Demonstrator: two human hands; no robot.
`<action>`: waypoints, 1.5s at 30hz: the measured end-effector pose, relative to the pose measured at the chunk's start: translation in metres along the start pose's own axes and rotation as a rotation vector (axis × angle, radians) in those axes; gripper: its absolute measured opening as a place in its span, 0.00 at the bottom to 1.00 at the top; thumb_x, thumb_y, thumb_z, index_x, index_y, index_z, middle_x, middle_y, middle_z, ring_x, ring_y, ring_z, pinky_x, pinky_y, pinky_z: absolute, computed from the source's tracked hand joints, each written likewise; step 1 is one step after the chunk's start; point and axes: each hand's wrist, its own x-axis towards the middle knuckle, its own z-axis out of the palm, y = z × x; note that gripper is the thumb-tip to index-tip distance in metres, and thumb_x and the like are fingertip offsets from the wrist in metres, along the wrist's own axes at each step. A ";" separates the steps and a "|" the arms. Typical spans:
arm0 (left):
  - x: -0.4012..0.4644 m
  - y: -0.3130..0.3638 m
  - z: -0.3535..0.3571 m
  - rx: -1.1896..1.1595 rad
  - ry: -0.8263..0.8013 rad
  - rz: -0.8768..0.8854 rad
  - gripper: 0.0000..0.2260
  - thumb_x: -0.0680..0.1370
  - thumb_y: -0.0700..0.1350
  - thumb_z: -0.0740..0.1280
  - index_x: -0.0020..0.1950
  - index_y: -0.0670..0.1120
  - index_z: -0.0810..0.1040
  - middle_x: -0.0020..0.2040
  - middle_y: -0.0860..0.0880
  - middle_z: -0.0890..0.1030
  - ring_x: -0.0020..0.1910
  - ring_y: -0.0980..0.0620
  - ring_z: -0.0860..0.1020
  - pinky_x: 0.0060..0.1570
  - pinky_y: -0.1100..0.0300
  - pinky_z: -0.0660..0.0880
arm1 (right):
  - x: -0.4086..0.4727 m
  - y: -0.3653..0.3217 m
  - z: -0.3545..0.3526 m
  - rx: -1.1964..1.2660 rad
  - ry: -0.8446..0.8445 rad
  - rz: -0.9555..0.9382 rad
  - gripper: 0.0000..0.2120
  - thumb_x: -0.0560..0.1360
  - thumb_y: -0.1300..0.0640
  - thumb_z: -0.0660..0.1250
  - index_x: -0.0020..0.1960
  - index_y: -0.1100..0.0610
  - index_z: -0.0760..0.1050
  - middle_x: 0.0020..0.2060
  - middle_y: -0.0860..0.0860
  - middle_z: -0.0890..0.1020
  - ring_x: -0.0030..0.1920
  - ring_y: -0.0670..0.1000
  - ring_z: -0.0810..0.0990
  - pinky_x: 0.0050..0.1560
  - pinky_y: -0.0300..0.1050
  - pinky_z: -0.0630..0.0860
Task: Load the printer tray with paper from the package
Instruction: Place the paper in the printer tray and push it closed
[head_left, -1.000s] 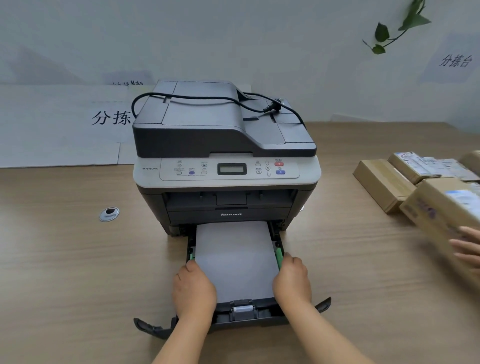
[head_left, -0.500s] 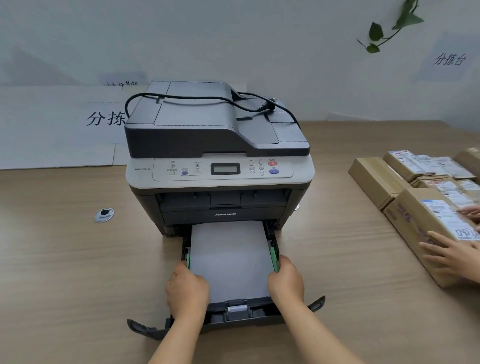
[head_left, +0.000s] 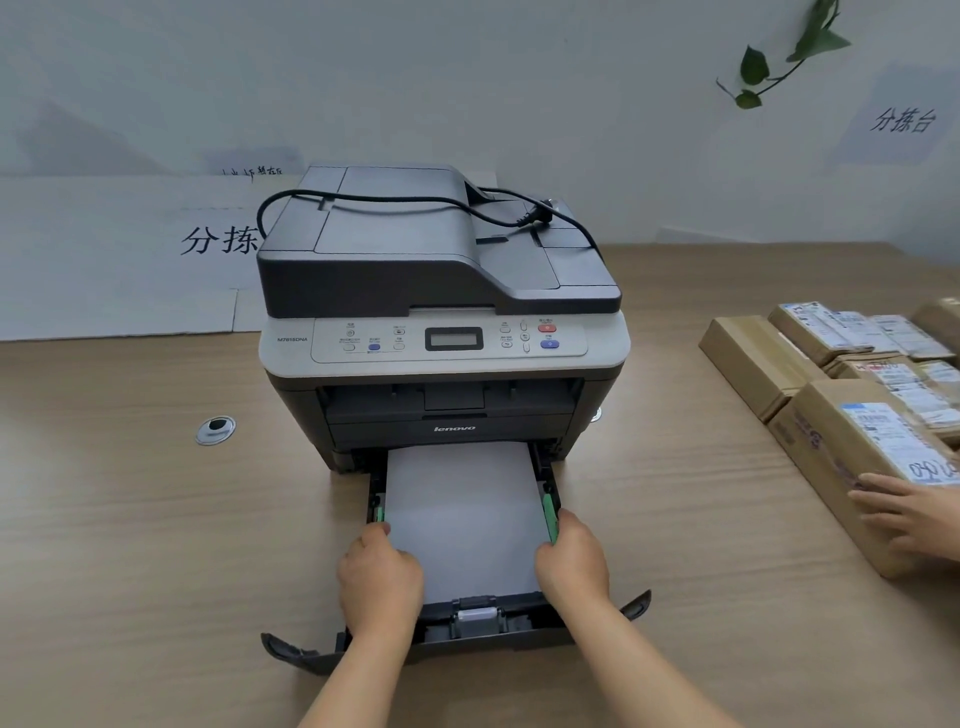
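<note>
A grey Lenovo printer (head_left: 441, 291) stands mid-table with its black paper tray (head_left: 519, 631) pulled out towards me. A stack of white paper (head_left: 462, 509) lies flat in the tray between two green side guides (head_left: 549, 517). My left hand (head_left: 379, 582) is curled on the tray's left side at the paper's edge, just below the left guide. My right hand (head_left: 571, 564) grips the right side, fingertips touching the right green guide. No paper package is visible.
A black power cord (head_left: 415, 200) lies coiled on the printer's lid. Several labelled cardboard parcels (head_left: 852, 452) sit at the right, with another person's hand (head_left: 909, 514) on the nearest one. A round cable grommet (head_left: 214, 430) is set in the table at left.
My hands stay at the tray's sides, with more of the right green guide showing. At right, the other person has set the nearest parcel down and keeps a hand on it.
</note>
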 end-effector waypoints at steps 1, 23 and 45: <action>-0.001 0.000 0.000 0.019 -0.002 0.026 0.19 0.77 0.34 0.58 0.68 0.40 0.70 0.64 0.38 0.76 0.62 0.37 0.72 0.55 0.47 0.73 | -0.020 -0.014 -0.010 -0.009 0.003 -0.042 0.11 0.75 0.63 0.59 0.56 0.58 0.71 0.48 0.58 0.79 0.46 0.57 0.79 0.41 0.44 0.74; -0.086 -0.034 -0.052 0.521 -0.079 0.662 0.14 0.61 0.48 0.80 0.29 0.46 0.76 0.25 0.48 0.77 0.22 0.49 0.77 0.19 0.60 0.69 | -0.139 0.003 -0.050 -0.457 0.067 -0.593 0.13 0.73 0.47 0.59 0.35 0.53 0.75 0.29 0.49 0.81 0.30 0.52 0.82 0.27 0.40 0.59; -0.032 -0.038 -0.028 0.621 -0.158 0.692 0.18 0.46 0.37 0.81 0.21 0.47 0.71 0.16 0.49 0.69 0.13 0.49 0.67 0.27 0.68 0.42 | -0.092 -0.018 -0.041 -0.604 -0.076 -0.577 0.11 0.77 0.53 0.61 0.49 0.58 0.78 0.46 0.56 0.84 0.47 0.58 0.82 0.41 0.46 0.73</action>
